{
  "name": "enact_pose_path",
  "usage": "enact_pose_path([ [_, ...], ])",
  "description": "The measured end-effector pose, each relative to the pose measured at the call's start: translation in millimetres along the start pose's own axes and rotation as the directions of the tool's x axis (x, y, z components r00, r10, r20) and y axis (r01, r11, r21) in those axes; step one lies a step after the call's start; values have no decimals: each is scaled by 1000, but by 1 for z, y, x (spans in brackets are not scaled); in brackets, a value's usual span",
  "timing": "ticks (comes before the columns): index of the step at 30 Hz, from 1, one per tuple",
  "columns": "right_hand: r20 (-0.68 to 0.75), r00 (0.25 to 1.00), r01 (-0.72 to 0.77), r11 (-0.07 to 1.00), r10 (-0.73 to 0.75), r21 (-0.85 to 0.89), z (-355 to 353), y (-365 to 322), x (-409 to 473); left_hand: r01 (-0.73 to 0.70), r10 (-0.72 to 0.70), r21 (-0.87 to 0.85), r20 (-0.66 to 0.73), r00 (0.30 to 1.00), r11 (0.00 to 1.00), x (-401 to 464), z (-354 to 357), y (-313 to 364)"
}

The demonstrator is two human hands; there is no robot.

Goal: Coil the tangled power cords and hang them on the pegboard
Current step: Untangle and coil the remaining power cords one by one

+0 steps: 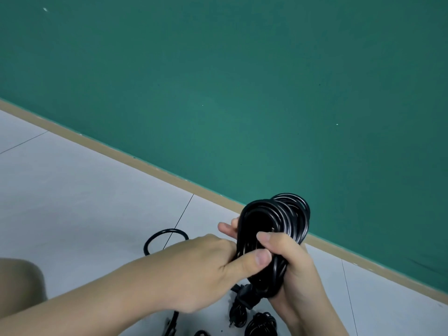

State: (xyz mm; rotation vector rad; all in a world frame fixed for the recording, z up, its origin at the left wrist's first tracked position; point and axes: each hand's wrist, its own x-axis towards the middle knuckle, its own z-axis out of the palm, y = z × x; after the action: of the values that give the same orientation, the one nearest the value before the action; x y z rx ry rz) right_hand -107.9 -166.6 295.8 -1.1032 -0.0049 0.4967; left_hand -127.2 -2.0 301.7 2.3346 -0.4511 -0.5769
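The right hand (288, 260) gripped the coil (276, 229) (loose tail at nine o'clock) while the left hand (206, 267) pinched it; winding snugly looked wise.

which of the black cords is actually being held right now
The big coiled cord, raised in front of the green wall: the right hand and left hand both grip it. The other cords, like the loose loop, lie on the floor.

Pale tiled floor (84, 190); loose black cord loop (164, 235), small coiled bundle (260, 324) lying on it
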Motion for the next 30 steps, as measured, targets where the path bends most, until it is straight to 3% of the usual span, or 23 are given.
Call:
enact_pose_path([
  [7,17,1000,-10,979,6,201,5,-6,8,-48,45,-44,-68,997,998,5,-3,-1],
  [14,4,998,56,873,-66,485,5,-7,21,36,-63,-258,-97,993,965,13,8,-13],
  [18,21,998,40,871,-58,490,6,-4,17,34,-45,-285,-32,998,958,12,11,-9],
  [23,154,987,-36,858,-51,513,6,-2,16,75,-71,-281,25,997,957,11,12,-7],
  [27,85,989,68,891,-118,448,-6,-17,20,77,-83,-290,-8,997,954,13,9,-8],
  [30,-98,972,237,883,-216,405,-18,-37,19,60,-78,-309,-45,996,949,15,7,-9],
])
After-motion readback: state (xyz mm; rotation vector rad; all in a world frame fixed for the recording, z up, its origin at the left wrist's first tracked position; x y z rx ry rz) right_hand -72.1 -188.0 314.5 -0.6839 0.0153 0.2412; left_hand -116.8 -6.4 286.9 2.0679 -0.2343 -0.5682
